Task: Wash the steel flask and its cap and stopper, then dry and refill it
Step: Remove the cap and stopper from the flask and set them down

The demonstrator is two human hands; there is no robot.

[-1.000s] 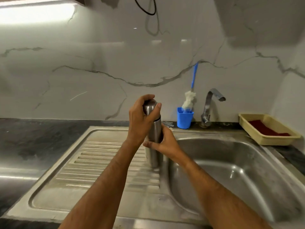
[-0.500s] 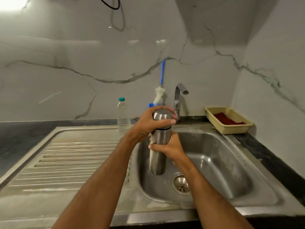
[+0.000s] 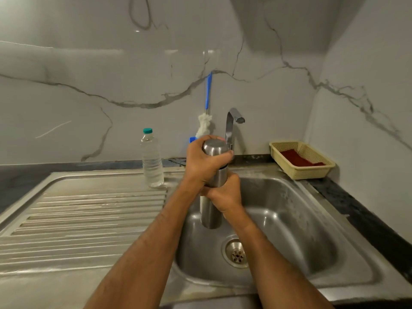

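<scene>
Both hands have carried the steel flask (image 3: 210, 210) a little further over the basin since half a second ago, and the left grip (image 3: 204, 165) has closed more fully over the cap (image 3: 215, 148). That left grip wraps the cap from above, fingers curled round its side; the right grip (image 3: 225, 192) just below it clasps the flask body, which hangs upright above the sink (image 3: 312, 219), with the drain (image 3: 236, 253) below the right grip and slightly to its right. This looks like the opening step: unscrewing the cap before any washing. Next the cap likely needs a firm twist against the steadied body, then lifting off. Beyond the left grip, a blue cup (image 3: 192, 139) holds a bottle brush (image 3: 206, 121) beside the tap (image 3: 231, 128), which is not running. Left of the grips stands a capped plastic bottle (image 3: 152, 161) of clear water. Off to the right a yellow basket (image 3: 303, 161) holds a red cloth (image 3: 298, 157).
</scene>
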